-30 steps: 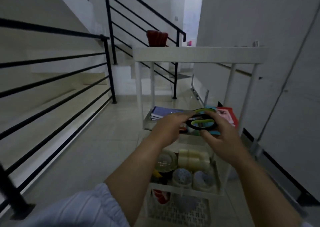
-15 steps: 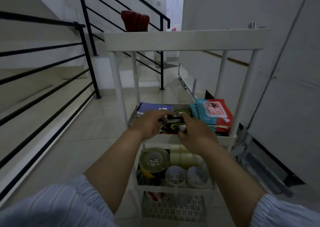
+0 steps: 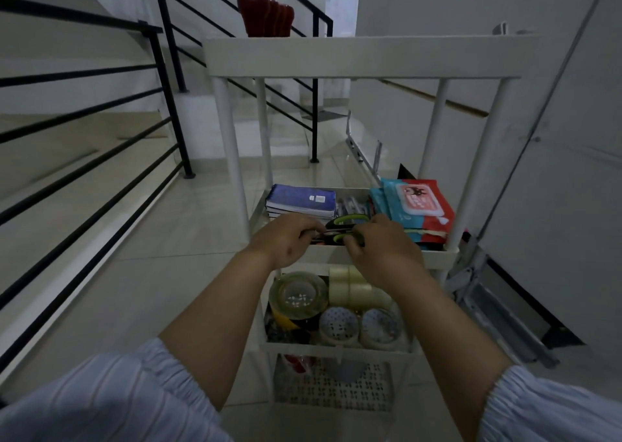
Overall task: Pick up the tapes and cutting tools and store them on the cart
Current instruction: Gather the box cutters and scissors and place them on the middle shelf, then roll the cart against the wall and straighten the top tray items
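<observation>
1. Covering most of the scissors (image 3: 346, 228), left hand (image 3: 286, 239) and right hand (image 3: 380, 249) pinch them over the cart's (image 3: 437, 256) middle shelf.
2. Writing on the wipes pack (image 3: 419, 202) is unreadable.

Red ribbed pot (image 3: 266, 14) up top, blue notebooks (image 3: 301, 201) beside wet-wipe packs (image 3: 415, 206), black stair railing (image 3: 84, 132) left.

Dim landing: pale tiled floor (image 3: 161, 239), black stair railing (image 3: 84, 132) at left, white wall (image 3: 555, 138) at right.
</observation>
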